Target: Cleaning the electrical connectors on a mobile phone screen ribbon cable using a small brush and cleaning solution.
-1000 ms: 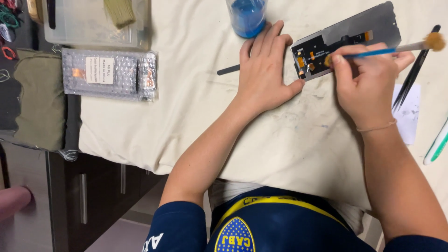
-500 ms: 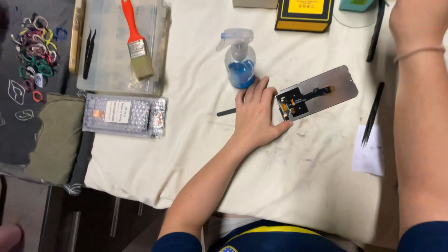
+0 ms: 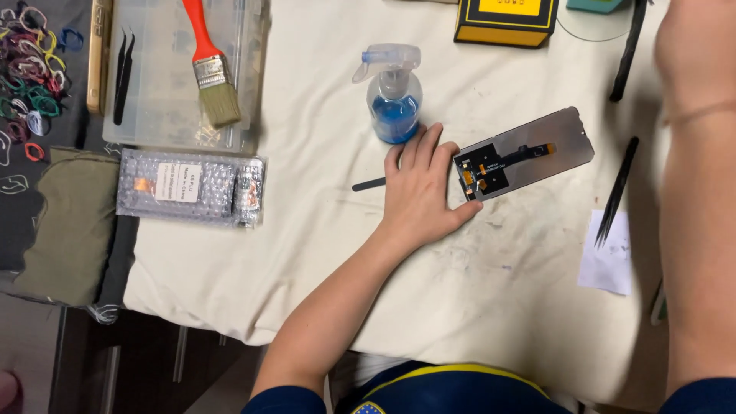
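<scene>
Gone upward out of frame is the right hand; left hand (image 3: 420, 192) fingers (image 3: 414, 149) lie flat, slightly spread, touching the phone screen panel (image 3: 529, 153).

The right hand is out of view past the top edge; only its forearm (image 3: 694, 192) shows, covering the right side of the desk (image 3: 322, 253). The left hand (image 3: 420, 192) lies flat over the middle of a thin black tool (image 3: 369, 185), so only one end shows. At the desk's far edge a yellow box (image 3: 506, 19), a teal object (image 3: 596, 5) and the brush (image 3: 207, 69) handle are cut off. Small parts on the phone screen (image 3: 525, 153) are too fine to tell.
</scene>
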